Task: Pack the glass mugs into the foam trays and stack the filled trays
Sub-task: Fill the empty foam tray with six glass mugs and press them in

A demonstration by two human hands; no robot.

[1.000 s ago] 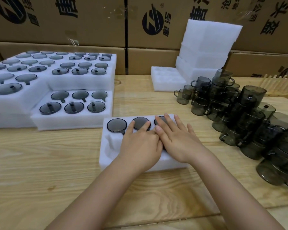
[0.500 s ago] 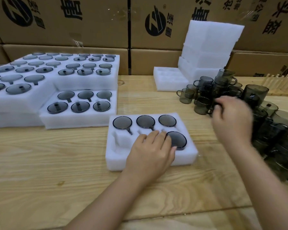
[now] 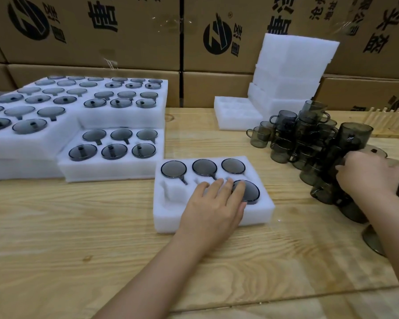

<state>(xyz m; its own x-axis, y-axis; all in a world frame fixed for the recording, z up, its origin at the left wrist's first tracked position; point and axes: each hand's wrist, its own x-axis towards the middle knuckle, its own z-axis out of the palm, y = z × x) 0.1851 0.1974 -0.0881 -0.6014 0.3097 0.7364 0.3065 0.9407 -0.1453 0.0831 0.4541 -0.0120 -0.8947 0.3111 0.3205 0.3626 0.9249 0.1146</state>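
While left hand lies flat, right hand grips a mug.

A foam tray sits in the middle of the surface. Three mugs fill its back row, and one more mug sits in its front right hole. The left hand lies flat on the front of the tray, with its fingers touching that mug. Just left of the tray and a bit behind it is a full tray. More full trays are stacked farther back and left. Right of the tray is a pile of mugs, and the right hand is in the pile. Behind the tray to the right lies a spare tray, with a tall stack of trays just behind it. Boxes stand at the very back.
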